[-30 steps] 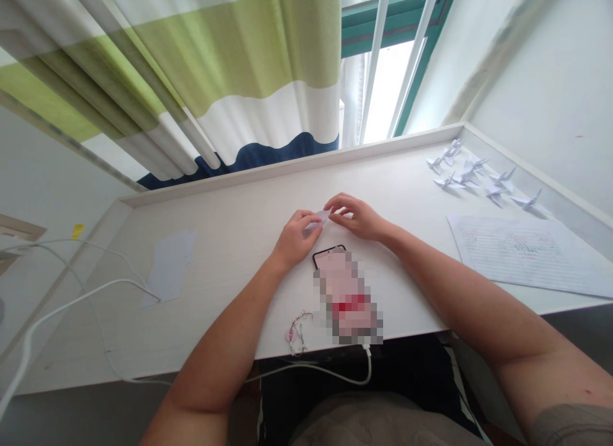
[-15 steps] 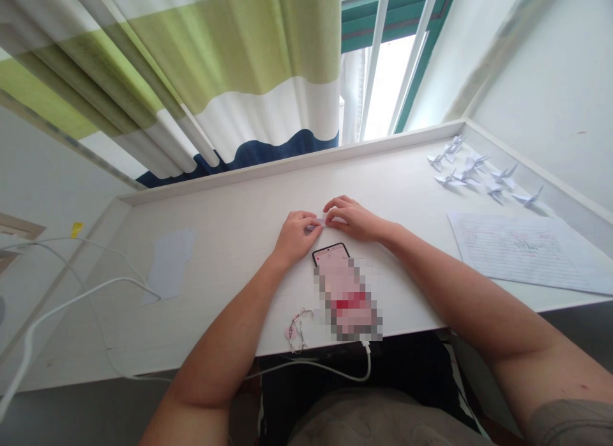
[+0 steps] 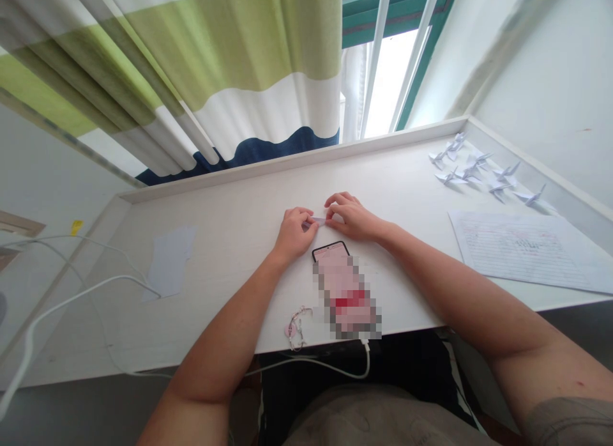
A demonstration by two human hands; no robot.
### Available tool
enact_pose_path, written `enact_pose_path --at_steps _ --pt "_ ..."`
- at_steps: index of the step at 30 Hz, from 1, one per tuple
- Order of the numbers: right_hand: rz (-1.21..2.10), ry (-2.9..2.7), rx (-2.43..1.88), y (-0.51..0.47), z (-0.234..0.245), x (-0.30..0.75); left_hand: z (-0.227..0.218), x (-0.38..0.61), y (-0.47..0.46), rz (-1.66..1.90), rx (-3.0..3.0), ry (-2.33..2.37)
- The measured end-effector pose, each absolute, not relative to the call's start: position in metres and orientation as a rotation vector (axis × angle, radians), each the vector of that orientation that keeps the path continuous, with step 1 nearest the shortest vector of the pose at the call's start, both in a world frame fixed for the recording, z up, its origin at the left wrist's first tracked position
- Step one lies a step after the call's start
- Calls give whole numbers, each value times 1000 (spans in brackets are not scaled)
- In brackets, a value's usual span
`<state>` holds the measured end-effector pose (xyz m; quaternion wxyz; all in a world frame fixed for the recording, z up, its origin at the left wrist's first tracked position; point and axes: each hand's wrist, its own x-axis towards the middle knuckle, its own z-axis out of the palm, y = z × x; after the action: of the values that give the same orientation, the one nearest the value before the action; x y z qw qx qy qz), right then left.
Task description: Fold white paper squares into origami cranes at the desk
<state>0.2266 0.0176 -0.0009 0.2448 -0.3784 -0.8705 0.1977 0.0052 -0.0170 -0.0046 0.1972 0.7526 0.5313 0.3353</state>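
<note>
A small piece of folded white paper [image 3: 317,222] lies between my two hands, just above the desk near its middle. My left hand [image 3: 295,232] is closed on the paper's left end, thumb and fingers pinching it. From the other side, my right hand [image 3: 352,217] pinches the right end between thumb and fingertip, its other fingers curled above. Both hands cover much of the paper, so its full shape is hidden. Right below them lies a phone [image 3: 342,286] with a pink screen, partly blurred, and a charging cable [image 3: 366,356] plugged into its lower end.
Several folded paper cranes [image 3: 479,168] stand at the desk's back right, behind a written sheet [image 3: 527,251]. Blank paper pieces [image 3: 170,261] lie at the left under a white cable [image 3: 86,296]. A beaded phone strap [image 3: 297,328] rests by the front edge. A raised rim [image 3: 297,167] borders the desk.
My fingers have shifted slightly around the folded paper, and a little more of it shows between the hands. The view has moved very slightly; everything else stays in place.
</note>
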Motion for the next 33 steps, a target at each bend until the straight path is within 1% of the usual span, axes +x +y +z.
enact_pose_path --at_steps 5,18,33 --pt "622 -2240 -1163 23 -6 228 -6 5 -16 948 2093 1503" --pt "734 -2151 -1190 23 -3 224 -3 8 -17 946 2057 1547" --pt "634 -2237 -1205 20 -1 222 -3 9 -18 950 2088 1538"
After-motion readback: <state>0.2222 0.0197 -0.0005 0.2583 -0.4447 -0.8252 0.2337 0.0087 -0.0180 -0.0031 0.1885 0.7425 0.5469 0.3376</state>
